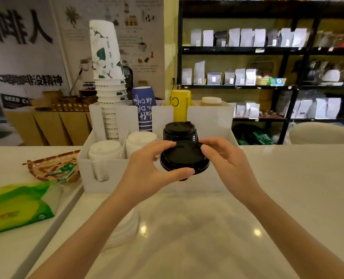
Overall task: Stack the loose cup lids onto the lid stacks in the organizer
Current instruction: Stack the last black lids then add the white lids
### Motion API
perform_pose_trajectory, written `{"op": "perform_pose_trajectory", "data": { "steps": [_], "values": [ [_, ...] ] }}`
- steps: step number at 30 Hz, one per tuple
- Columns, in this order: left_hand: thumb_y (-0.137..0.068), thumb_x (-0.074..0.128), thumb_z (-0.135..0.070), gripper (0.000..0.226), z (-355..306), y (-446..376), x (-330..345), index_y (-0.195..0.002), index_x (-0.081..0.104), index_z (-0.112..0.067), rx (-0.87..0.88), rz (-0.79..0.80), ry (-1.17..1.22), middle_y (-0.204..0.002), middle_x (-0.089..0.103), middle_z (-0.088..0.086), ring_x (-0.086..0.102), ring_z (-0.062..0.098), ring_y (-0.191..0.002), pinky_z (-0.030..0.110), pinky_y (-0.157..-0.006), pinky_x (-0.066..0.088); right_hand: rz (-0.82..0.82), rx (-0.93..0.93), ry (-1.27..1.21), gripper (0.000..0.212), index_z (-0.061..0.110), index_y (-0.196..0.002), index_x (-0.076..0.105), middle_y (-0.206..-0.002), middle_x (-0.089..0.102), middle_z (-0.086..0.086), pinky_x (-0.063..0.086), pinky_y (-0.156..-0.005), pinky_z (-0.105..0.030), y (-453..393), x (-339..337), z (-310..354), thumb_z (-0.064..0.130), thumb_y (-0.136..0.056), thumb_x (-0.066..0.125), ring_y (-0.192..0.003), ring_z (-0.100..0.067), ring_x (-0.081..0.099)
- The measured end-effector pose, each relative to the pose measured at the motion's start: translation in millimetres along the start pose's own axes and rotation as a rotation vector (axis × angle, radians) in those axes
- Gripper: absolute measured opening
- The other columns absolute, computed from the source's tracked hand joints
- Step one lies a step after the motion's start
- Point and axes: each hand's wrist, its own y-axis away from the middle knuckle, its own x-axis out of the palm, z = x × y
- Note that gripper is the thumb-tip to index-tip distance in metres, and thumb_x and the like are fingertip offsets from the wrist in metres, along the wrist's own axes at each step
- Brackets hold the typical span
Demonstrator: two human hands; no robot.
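A loose black cup lid (184,158) is held in the air just in front of the white organizer (114,178). My left hand (147,168) grips its left and front rim, and my right hand (225,158) pinches its right rim. Directly behind it a stack of black lids (180,130) stands in the organizer's right front slot. Two stacks of white lids (104,150) (139,140) fill the slots to the left. Loose white lids (122,228) lie on the counter, partly hidden under my left forearm.
Stacked paper cups, white (108,77), blue (143,107) and yellow (180,106), stand in the organizer's back slots. A woven basket (52,168) with sachets and a green packet (17,204) lie left. Black shelves with bags (247,57) rise behind the counter.
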Motion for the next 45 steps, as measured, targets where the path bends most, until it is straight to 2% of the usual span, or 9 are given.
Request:
{"op": "perform_pose_trajectory", "data": {
  "steps": [3, 6, 13, 17, 27, 32, 36, 41, 45],
  "values": [
    [-0.047, 0.066, -0.056, 0.077, -0.4, -21.7, 0.9, -0.116, 0.056, -0.025, 0.004, -0.066, 0.002, -0.111, 0.058, -0.013, 0.051, 0.001, -0.105, 0.012, -0.084, 0.042, -0.020, -0.018, -0.050, 0.024, 0.021, -0.107, 0.061, -0.100, 0.066, 0.005, 0.050, -0.086, -0.028, -27.0, 0.4, -1.4, 0.027, -0.085, 0.054, -0.100, -0.010, 0.060],
    [-0.049, 0.070, -0.053, 0.074, 4.6, -44.2, 3.7, -0.115, 0.058, -0.024, -0.009, -0.132, 0.018, -0.115, 0.061, -0.009, 0.053, 0.005, -0.108, 0.021, -0.090, 0.045, -0.068, -0.033, -0.125, 0.024, 0.018, -0.104, 0.063, -0.098, 0.067, 0.003, 0.051, -0.082, -0.018, -51.9, 2.1, -6.2, 0.027, -0.083, 0.057, -0.095, -0.005, 0.061],
    [-0.061, 0.076, -0.038, 0.063, 22.6, -88.1, 17.2, -0.118, 0.055, -0.022, -0.070, -0.192, 0.020, -0.107, 0.058, -0.011, 0.052, 0.008, -0.102, 0.009, -0.080, 0.038, -0.031, -0.017, -0.214, 0.024, 0.020, -0.105, 0.062, -0.089, 0.062, 0.016, 0.038, -0.065, 0.005, -95.4, 11.7, -23.7, 0.025, -0.092, 0.042, -0.075, 0.021, 0.053],
    [-0.064, 0.075, -0.035, 0.062, 36.0, -99.6, 23.0, -0.120, 0.054, -0.020, -0.113, -0.197, 0.016, -0.123, 0.056, -0.003, 0.050, 0.013, -0.111, 0.017, -0.084, 0.041, 0.049, 0.008, -0.230, 0.028, 0.031, -0.096, 0.059, -0.087, 0.058, 0.021, 0.035, -0.062, 0.007, -104.6, 17.3, -36.3, 0.025, -0.095, 0.033, -0.073, 0.024, 0.050],
    [-0.066, 0.072, -0.038, 0.052, 44.0, -100.6, 33.5, -0.112, 0.057, -0.017, -0.099, -0.186, -0.068, -0.113, 0.058, 0.001, 0.050, 0.012, -0.103, 0.025, -0.088, 0.043, 0.070, 0.052, -0.181, 0.034, 0.017, -0.106, 0.060, -0.094, 0.059, 0.005, 0.037, -0.063, 0.005, -113.4, 21.9, -52.3, 0.026, -0.095, 0.029, -0.088, 0.002, 0.051],
    [-0.070, 0.068, -0.042, 0.052, 44.2, -100.6, 40.9, -0.114, 0.055, -0.017, -0.106, -0.183, -0.103, -0.115, 0.057, 0.000, 0.046, 0.007, -0.099, 0.021, -0.084, 0.038, 0.069, 0.084, -0.184, 0.035, 0.013, -0.106, 0.060, -0.107, 0.062, -0.010, 0.041, -0.078, -0.019, -113.3, 19.9, -56.3, 0.030, -0.094, 0.032, -0.100, -0.012, 0.054],
    [-0.072, 0.066, -0.041, 0.051, 44.1, -99.8, 41.8, -0.116, 0.054, -0.018, -0.097, -0.150, -0.126, -0.117, 0.056, 0.000, 0.043, 0.005, -0.098, 0.018, -0.083, 0.035, 0.048, 0.062, -0.119, 0.038, 0.008, -0.104, 0.061, -0.109, 0.061, -0.017, 0.038, -0.068, -0.004, -112.7, 17.8, -58.6, 0.029, -0.093, 0.031, -0.099, -0.017, 0.054],
    [-0.071, 0.067, -0.040, 0.055, 44.8, -100.5, 33.1, -0.120, 0.054, -0.018, -0.094, -0.101, -0.135, -0.123, 0.056, 0.000, 0.042, 0.004, -0.102, 0.017, -0.082, 0.034, 0.022, 0.045, -0.089, 0.037, 0.007, -0.102, 0.061, -0.105, 0.061, -0.020, 0.043, -0.081, -0.026, -110.4, 20.2, -58.0, 0.029, -0.094, 0.032, -0.101, -0.023, 0.054],
    [-0.069, 0.069, -0.041, 0.057, 44.6, -98.3, 34.2, -0.119, 0.054, -0.018, -0.097, -0.109, -0.162, -0.123, 0.055, 0.000, 0.042, 0.006, -0.106, 0.025, -0.089, 0.039, 0.006, -0.001, -0.005, 0.036, 0.007, -0.102, 0.060, -0.099, 0.063, -0.019, 0.042, -0.076, -0.024, -107.5, 21.7, -58.9, 0.030, -0.094, 0.033, -0.093, -0.022, 0.056]
  ]
}}
